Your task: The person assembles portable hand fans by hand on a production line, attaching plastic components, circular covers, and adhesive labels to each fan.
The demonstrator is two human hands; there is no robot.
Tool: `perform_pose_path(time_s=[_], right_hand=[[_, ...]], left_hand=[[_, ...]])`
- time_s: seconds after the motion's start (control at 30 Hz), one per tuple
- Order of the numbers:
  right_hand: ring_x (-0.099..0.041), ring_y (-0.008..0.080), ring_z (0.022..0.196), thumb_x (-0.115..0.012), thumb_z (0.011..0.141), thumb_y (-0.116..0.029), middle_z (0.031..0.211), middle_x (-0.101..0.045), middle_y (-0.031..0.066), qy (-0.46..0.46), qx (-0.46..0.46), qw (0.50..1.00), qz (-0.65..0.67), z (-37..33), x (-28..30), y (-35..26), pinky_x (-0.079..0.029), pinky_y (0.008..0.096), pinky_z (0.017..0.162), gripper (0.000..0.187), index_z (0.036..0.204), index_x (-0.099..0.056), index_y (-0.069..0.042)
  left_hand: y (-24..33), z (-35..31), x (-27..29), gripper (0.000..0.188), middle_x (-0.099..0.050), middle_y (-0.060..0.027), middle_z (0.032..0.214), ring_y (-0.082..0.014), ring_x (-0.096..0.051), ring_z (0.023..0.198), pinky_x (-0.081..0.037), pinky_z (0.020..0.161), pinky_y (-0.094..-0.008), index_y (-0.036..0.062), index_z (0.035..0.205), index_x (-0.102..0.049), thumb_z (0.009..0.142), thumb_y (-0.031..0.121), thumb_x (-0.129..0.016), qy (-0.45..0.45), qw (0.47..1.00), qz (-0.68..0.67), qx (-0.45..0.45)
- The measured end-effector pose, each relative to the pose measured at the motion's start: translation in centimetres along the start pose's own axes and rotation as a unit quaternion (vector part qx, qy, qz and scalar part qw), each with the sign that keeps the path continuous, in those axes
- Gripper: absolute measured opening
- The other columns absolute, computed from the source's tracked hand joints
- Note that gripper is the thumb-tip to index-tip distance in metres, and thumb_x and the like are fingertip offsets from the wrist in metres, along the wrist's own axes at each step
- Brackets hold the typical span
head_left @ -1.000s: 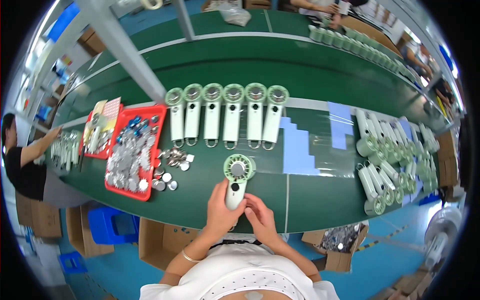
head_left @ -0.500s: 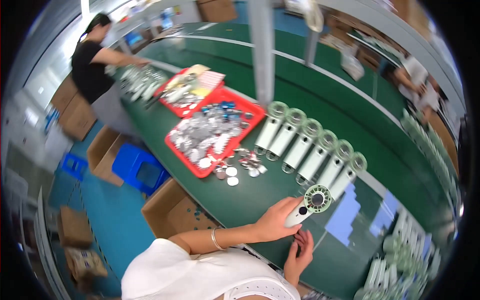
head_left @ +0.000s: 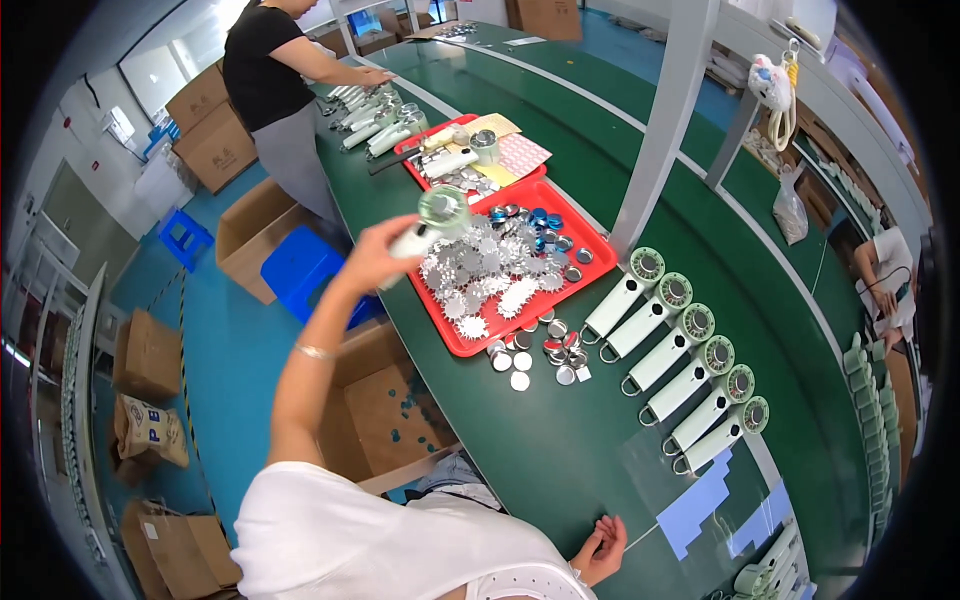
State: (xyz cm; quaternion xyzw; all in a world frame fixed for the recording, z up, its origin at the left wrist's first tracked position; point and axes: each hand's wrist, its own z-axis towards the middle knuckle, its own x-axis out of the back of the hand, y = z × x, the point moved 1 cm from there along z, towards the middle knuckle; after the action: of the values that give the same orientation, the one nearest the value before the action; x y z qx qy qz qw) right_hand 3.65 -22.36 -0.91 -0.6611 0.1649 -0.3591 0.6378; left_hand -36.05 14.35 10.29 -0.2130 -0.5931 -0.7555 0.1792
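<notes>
A pale green and white handheld fan is in my left hand, which is closed round its handle. My left arm reaches out over the left edge of the green table, and the fan's round head hangs above the near-left part of a red tray. Spiky silver discs and small round metal caps, some with blue, fill that tray. My right hand is low at the table's front edge, its fingers loosely curled and holding nothing. Right of the tray, several similar handheld fans lie in a slanting row.
Loose round caps lie beside the tray. Behind it, another red tray holds more parts and a fan. A grey post rises beyond the trays. Cardboard boxes and a blue stool stand left. A co-worker works at far left.
My left hand has carried the fan from the front of the table leftward and away, over the tray. My right hand has stayed low near the edge, and the view has shifted.
</notes>
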Motion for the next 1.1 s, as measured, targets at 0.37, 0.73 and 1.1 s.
perform_pose_path(time_s=[0.37, 0.73, 1.1], right_hand=[[-0.063, 0.0185, 0.087, -0.053, 0.087, 0.006, 0.100, -0.067, 0.0155, 0.022, 0.017, 0.997, -0.065, 0.2, -0.3, -0.1, -0.051, 0.0299, 0.082, 0.034, 0.120, -0.060, 0.006], [-0.065, 0.0213, 0.084, -0.065, 0.092, -0.005, 0.100, -0.069, 0.0154, 0.035, 0.044, 0.984, -0.169, 0.0, -1.2, -2.5, -0.054, 0.0321, 0.077, 0.023, 0.115, -0.065, 0.001], [-0.061, 0.0245, 0.079, -0.054, 0.078, 0.007, 0.094, -0.062, 0.0158, -0.005, 0.057, 0.982, -0.182, 0.7, -1.6, -2.7, -0.050, 0.0324, 0.076, 0.033, 0.111, -0.062, 0.004]], left_hand=[[-15.8, 5.9, 5.9, 0.069, -0.066, -0.0108, 0.123, -0.0195, -0.063, 0.111, -0.048, 0.098, -0.0328, -0.0015, 0.134, -0.057, 0.069, -0.001, -0.079, -0.026, 0.995, -0.026, 0.098], [-20.0, 11.1, 10.3, 0.064, -0.062, -0.0129, 0.124, -0.0271, -0.062, 0.112, -0.046, 0.100, -0.0347, 0.0079, 0.135, -0.060, 0.074, 0.009, -0.077, 0.023, 0.987, 0.139, 0.077], [-22.9, 14.3, 10.9, 0.058, -0.060, -0.0186, 0.133, -0.0326, -0.056, 0.123, -0.041, 0.107, -0.0390, 0.0044, 0.135, -0.057, 0.080, 0.012, -0.073, 0.095, 0.943, 0.319, 0.007]])
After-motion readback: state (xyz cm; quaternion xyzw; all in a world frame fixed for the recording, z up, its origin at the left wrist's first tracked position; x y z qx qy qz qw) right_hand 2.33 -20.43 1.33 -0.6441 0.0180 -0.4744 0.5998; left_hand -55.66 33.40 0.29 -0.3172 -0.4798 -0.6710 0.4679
